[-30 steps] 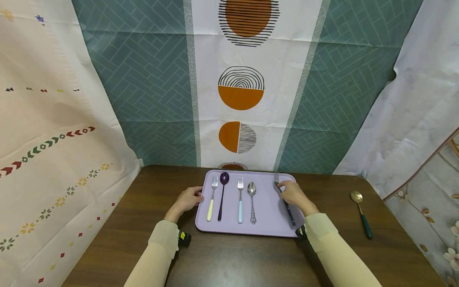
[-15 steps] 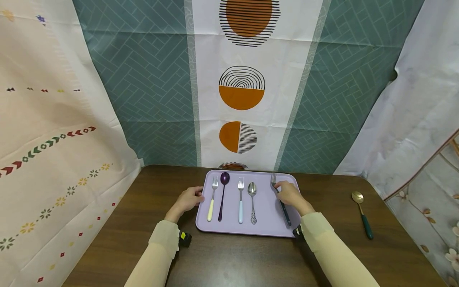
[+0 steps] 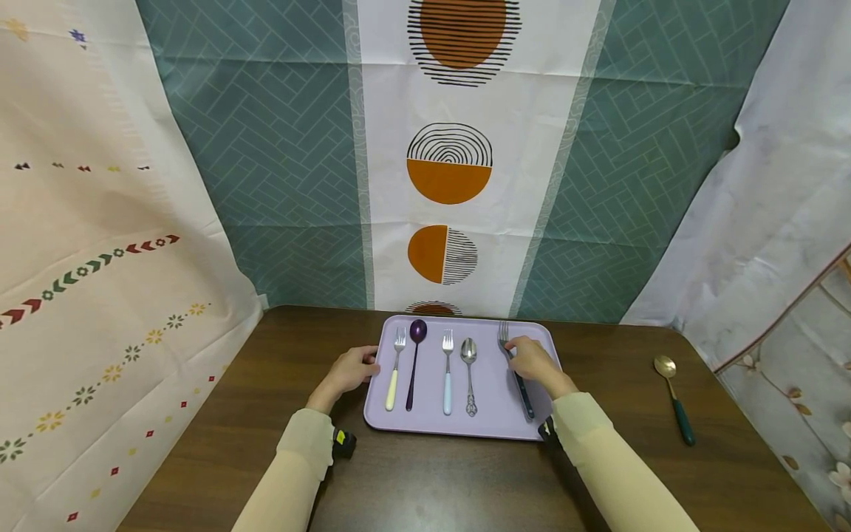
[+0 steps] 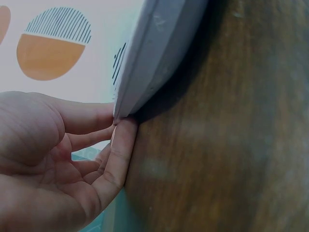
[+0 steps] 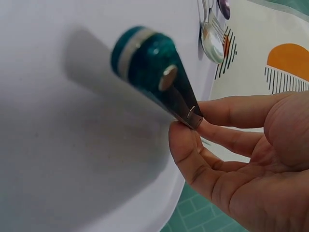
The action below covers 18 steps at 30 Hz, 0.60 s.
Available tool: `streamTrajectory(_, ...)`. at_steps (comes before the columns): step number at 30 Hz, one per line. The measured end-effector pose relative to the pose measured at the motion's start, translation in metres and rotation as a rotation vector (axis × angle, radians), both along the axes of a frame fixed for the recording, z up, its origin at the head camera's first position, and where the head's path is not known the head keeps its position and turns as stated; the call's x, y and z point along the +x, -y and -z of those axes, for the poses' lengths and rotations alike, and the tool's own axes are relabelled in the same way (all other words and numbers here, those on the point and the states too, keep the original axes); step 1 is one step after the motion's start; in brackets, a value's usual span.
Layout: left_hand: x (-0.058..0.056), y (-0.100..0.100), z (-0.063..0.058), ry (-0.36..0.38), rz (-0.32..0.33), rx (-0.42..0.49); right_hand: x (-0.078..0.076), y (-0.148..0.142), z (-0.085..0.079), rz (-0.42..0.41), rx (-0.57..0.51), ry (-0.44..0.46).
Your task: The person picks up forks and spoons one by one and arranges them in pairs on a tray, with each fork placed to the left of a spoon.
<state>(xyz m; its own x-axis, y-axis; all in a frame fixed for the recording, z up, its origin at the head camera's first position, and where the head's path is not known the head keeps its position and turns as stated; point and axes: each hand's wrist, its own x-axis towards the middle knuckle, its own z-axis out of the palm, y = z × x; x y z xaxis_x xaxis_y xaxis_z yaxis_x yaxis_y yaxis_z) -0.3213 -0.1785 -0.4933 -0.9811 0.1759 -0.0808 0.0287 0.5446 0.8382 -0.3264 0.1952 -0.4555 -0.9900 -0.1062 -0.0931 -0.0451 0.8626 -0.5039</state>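
My left hand pinches the left rim of a lilac tray between thumb and fingers; the left wrist view shows the grip on the tray edge. Over the tray's right part, my right hand pinches a fork by its neck, tines pointing away. Its dark handle looks teal with a pale band in the right wrist view and casts a shadow on the tray. To its left lie a silver spoon, a fork with light blue handle, a purple spoon and a fork with cream-yellow handle.
A gold spoon with green handle lies on the brown wooden table, well right of the tray. Patterned cloth hangs behind the table's far edge, with more cloth at both sides.
The right hand has moved a little to the left with the dark-handled fork, bringing it nearer the silver spoon. My left hand has stayed at the tray's rim.
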Motion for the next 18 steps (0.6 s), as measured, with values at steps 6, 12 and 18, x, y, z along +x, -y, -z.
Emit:
streamTrajectory(6,-0.0013,0.0,0.0026,0.003,0.001,0.018,-0.0034,0.0041,0.0013,-0.013,0.035,-0.016)
streamTrajectory(12,-0.001,0.0006,0.0035,0.003,0.003,0.019,-0.0054,0.0065,0.0052,-0.014,0.034,-0.02)
streamTrajectory(18,-0.001,0.0017,0.0019,0.0,0.008,0.015,-0.0077,0.0102,0.0072,-0.021,-0.012,-0.001)
